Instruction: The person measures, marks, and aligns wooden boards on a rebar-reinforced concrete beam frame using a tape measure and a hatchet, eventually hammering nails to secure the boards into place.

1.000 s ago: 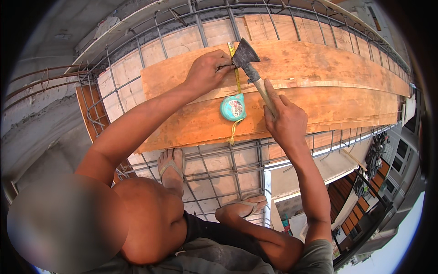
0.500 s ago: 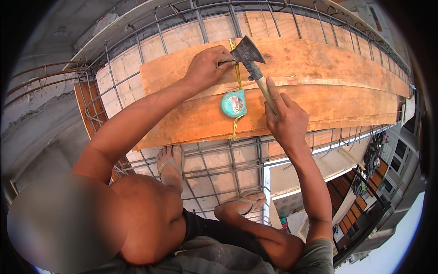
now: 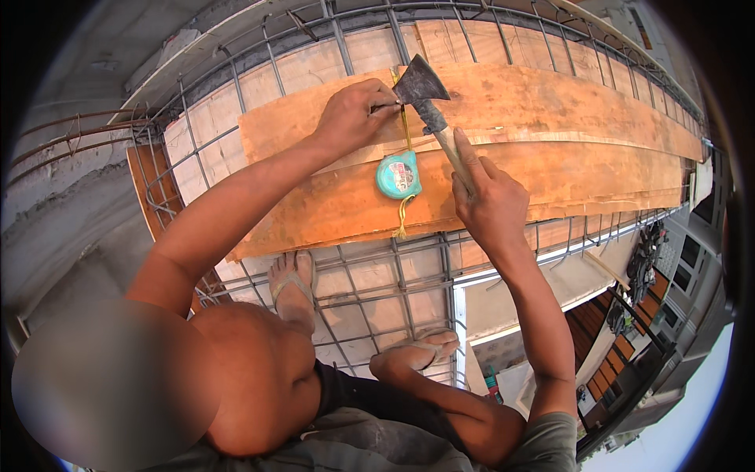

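Observation:
My right hand (image 3: 495, 197) is wrapped round the wooden handle of a hatchet (image 3: 422, 80), index finger laid along it. The dark blade hangs low over a reddish plywood sheet (image 3: 535, 98), close to my left fingertips. My left hand (image 3: 355, 114) pinches a thin, dark, nail-like piece against that sheet; the fingers and the hatchet head partly hide it. Between my hands lies a teal tape measure (image 3: 398, 175). Its yellow blade (image 3: 406, 130) runs out past my left fingertips, and a yellow cord (image 3: 403, 216) hangs from its case.
A second plywood strip (image 3: 330, 208) lies on the near side, under the tape case. Steel rebar mesh (image 3: 397, 271) surrounds the sheets, and my sandalled feet (image 3: 292, 283) stand on it. On the right, past a white edge (image 3: 460, 330), the view drops to a lower level.
The hatchet has shifted slightly left and up, its head nearer my left fingertips. The tape measure sits slightly farther left. My left hand keeps its pinch.

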`<state>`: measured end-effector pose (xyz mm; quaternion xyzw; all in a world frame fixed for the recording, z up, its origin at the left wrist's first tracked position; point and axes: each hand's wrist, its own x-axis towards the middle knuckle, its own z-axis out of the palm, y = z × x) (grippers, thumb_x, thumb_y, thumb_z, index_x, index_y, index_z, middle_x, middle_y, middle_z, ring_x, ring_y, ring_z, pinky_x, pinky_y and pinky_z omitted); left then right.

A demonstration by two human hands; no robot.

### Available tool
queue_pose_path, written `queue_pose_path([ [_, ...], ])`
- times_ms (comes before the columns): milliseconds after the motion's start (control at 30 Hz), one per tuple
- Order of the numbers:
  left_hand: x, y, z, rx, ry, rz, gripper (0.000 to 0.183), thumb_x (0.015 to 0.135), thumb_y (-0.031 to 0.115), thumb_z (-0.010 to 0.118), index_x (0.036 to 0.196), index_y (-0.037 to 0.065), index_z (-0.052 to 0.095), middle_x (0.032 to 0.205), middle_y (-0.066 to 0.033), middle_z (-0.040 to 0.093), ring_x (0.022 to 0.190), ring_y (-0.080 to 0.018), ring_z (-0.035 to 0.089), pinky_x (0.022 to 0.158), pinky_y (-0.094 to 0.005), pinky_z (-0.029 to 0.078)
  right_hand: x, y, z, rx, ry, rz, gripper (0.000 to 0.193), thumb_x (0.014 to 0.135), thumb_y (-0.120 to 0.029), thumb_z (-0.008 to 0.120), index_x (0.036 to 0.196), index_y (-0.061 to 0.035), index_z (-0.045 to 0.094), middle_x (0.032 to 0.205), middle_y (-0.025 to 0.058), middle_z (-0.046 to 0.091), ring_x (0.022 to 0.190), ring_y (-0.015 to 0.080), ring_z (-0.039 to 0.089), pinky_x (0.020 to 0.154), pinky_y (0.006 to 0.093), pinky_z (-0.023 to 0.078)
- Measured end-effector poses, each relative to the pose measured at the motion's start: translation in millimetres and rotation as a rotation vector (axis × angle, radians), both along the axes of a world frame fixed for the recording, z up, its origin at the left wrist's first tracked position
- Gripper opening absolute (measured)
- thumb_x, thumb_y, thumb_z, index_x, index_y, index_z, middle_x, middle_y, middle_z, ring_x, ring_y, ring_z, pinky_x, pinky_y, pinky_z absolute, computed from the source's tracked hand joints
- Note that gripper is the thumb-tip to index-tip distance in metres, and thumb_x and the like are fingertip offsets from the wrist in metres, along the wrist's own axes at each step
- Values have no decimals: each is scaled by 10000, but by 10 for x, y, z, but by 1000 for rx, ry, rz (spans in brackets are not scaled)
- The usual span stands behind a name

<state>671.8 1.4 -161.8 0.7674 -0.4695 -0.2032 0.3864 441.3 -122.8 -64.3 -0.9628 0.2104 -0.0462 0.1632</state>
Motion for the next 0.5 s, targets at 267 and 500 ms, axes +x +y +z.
queue_pose_path([
  [267,29,130,96,9,-231,-88,470,851,333,775,1244,89,685,1285,-86,615,1160,-280,582,971,-409,476,-283,-177,50,275,-7,-243,648,853,-203,712,1464,-113,516,939,165,713,750,344,696,672,421,541],
  [500,170,401,262,322,-405,-101,1293,546,651,872,1592,166,285,1610,-224,236,1470,-434,252,1194,-580,219,-1093,-439,-139,427,7,-646,622,862,-217,706,1431,-33,531,1023,228,726,948,330,721,806,384,547],
])
